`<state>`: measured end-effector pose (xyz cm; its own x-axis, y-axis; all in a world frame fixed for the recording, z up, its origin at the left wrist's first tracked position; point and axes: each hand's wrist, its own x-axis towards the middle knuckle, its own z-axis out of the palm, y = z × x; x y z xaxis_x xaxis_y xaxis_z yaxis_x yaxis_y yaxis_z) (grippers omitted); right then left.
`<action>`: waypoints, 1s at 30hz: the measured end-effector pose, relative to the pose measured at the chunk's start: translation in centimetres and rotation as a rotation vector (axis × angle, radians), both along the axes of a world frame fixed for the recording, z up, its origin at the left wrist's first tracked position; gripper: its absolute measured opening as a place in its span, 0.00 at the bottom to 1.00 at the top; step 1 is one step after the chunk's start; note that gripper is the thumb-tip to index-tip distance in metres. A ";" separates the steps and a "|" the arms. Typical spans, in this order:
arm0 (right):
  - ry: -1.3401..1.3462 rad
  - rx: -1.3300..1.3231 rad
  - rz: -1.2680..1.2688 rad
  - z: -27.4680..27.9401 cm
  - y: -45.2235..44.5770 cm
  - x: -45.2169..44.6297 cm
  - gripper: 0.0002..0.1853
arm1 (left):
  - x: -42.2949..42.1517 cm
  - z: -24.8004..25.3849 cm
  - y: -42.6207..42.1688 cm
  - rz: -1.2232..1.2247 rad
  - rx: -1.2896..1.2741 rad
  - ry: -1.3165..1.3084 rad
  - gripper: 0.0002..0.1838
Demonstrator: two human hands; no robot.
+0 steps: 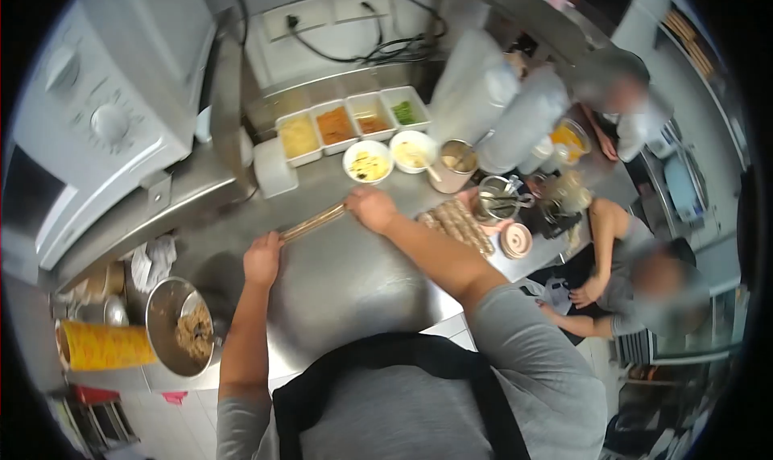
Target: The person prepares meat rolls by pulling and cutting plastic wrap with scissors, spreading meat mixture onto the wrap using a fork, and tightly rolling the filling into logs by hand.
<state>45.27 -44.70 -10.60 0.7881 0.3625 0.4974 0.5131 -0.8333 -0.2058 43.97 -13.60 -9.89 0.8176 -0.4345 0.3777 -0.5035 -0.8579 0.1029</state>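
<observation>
A long, thin brownish roll (312, 222), seemingly in clear film, stretches between my two hands just above the steel counter (346, 291). My left hand (262, 259) is closed around its left end. At the other end, my right hand (370, 209) grips it with curled fingers. Several similar wrapped rolls (456, 225) lie side by side to the right of my right forearm. Left of my left arm, a metal bowl (153, 327) holds a brownish mixture (193, 331) with a spoon in it.
White tubs (299, 162) of chopped ingredients line the back, with two white bowls (368, 177) before them. A white lid (275, 169) lies nearby. Tall clear containers (475, 86) and a metal pot (495, 202) stand right. Two people (636, 130) are beyond. A yellow packet (109, 346) lies left.
</observation>
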 end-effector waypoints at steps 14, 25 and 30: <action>0.672 -0.001 0.323 2.4 -2.4 -25.4 0.06 | -22.7 3.9 2.7 -0.260 -0.201 0.781 0.07; 0.238 0.109 0.300 -1.2 -2.3 -27.6 0.08 | -25.2 1.3 4.2 -0.341 -0.183 0.364 0.17; 0.467 0.048 0.263 2.1 -1.1 -21.6 0.01 | -19.5 2.1 2.6 -0.165 -0.067 0.505 0.04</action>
